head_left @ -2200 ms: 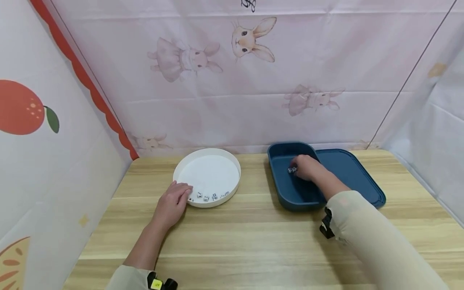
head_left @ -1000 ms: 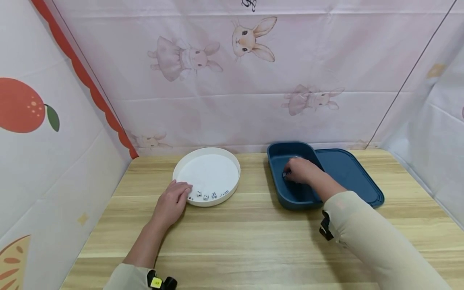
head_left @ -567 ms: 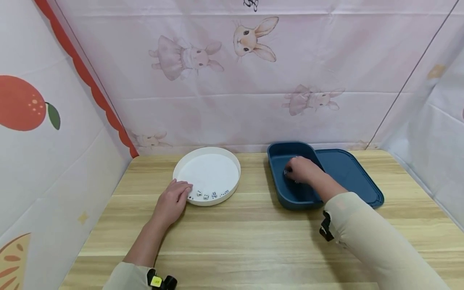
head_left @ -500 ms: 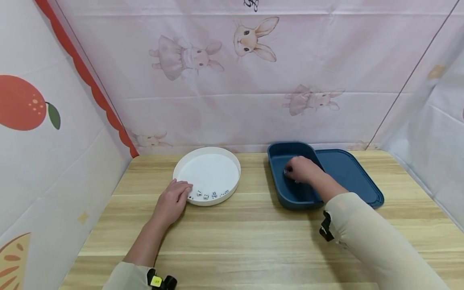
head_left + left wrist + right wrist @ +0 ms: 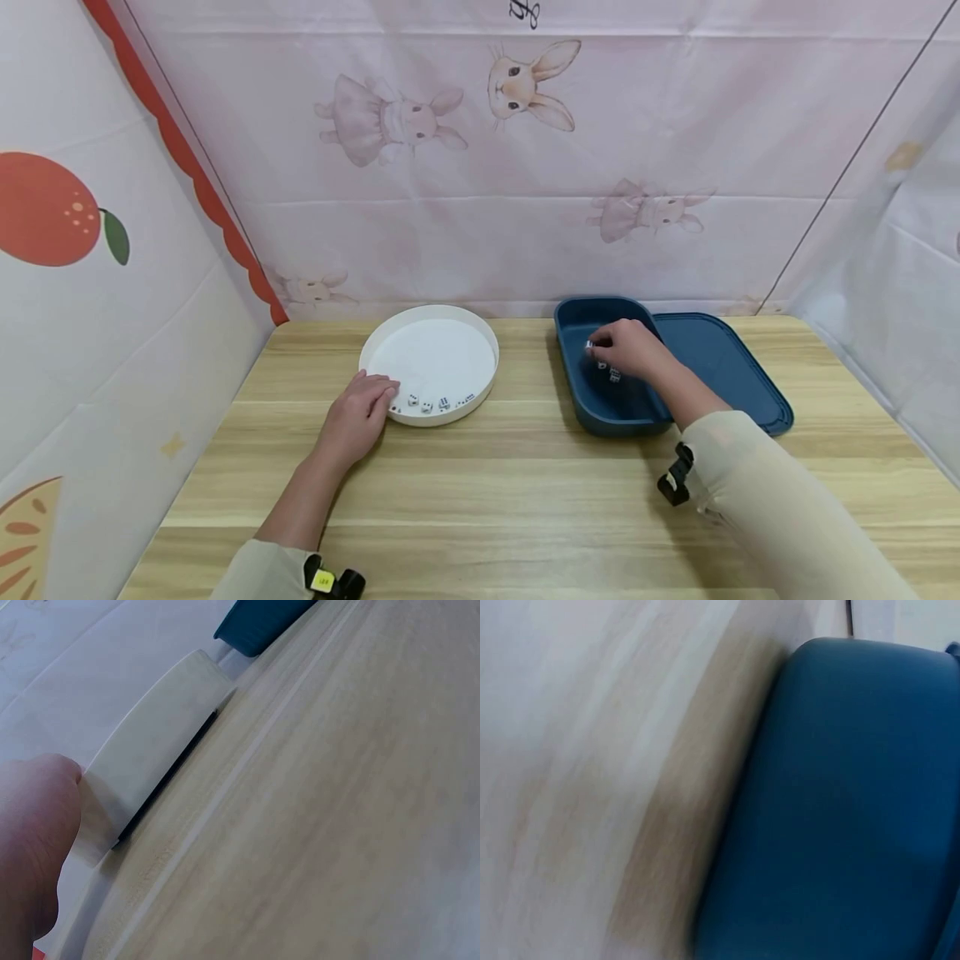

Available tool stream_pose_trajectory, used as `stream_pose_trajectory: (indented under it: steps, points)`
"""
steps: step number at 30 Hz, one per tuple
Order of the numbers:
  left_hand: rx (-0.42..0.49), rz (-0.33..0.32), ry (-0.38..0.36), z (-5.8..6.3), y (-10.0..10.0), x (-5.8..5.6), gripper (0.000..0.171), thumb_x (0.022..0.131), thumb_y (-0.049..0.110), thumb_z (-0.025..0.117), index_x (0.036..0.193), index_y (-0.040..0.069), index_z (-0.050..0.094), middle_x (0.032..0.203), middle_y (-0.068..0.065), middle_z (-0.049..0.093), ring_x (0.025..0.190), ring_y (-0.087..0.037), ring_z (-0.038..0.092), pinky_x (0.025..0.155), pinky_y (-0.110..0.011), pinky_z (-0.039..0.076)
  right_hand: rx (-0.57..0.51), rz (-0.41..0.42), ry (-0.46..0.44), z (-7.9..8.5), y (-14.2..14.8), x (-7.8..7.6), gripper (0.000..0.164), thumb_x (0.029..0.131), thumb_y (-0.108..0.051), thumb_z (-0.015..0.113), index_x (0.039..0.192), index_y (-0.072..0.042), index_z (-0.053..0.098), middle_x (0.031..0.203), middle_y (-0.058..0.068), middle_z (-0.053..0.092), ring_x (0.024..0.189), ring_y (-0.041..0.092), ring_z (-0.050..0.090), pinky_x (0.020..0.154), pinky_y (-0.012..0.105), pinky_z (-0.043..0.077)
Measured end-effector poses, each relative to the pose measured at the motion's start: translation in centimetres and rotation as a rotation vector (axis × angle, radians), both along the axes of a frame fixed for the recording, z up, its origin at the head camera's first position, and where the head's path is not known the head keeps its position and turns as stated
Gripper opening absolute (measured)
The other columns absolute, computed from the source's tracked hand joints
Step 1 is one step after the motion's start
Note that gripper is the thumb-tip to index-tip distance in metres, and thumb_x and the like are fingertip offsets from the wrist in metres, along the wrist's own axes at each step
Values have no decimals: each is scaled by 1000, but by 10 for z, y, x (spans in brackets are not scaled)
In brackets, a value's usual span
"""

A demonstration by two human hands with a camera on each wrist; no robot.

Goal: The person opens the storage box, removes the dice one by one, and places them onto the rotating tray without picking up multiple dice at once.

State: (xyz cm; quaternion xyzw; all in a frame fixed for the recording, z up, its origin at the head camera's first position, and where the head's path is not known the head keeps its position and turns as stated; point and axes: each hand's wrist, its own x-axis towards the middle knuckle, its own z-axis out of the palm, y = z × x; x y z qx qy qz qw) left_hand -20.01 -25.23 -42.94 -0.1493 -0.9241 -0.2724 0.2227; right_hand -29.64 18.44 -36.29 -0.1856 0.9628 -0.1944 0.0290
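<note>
My left hand [image 5: 356, 417] holds the near left rim of a white round tray [image 5: 431, 310], its thumb over the edge. Several white dice with black pips [image 5: 427, 407] lie along the tray's near inner side. In the left wrist view the thumb [image 5: 45, 802] lies over the top of the tray's outer wall [image 5: 142, 742]. Inside a dark blue box [image 5: 600, 427], my right hand [image 5: 633, 346] pinches a small die [image 5: 589, 345] at its fingertips. More dice [image 5: 615, 375] sit on the box floor below the hand. The right wrist view shows only the box's outer wall [image 5: 840, 802].
A flat dark blue lid [image 5: 712, 358] lies right of the box, partly behind it. Tray, box and lid stand toward the back of a wooden table [image 5: 480, 500]. A pink cloth printed with rabbits [image 5: 525, 250] hangs directly behind, with white printed cloths on both sides.
My right hand has risen a little within the box, uncovering dice on its floor, and now has one die at its fingertips. The left hand and the tray have stayed put.
</note>
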Motion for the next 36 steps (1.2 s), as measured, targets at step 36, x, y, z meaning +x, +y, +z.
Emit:
stream_pose_trajectory:
  steps: [36]
  points:
    - [-5,8,-9,-1,-3,-1,20,98,17,57,106,9,74,111,-7,72,113,-24,65,120,-45,33,-693,-80,54,6,-122,53,29,89,-30,71,113,-14,73,107,5,74,96,18,69,82,32,63]
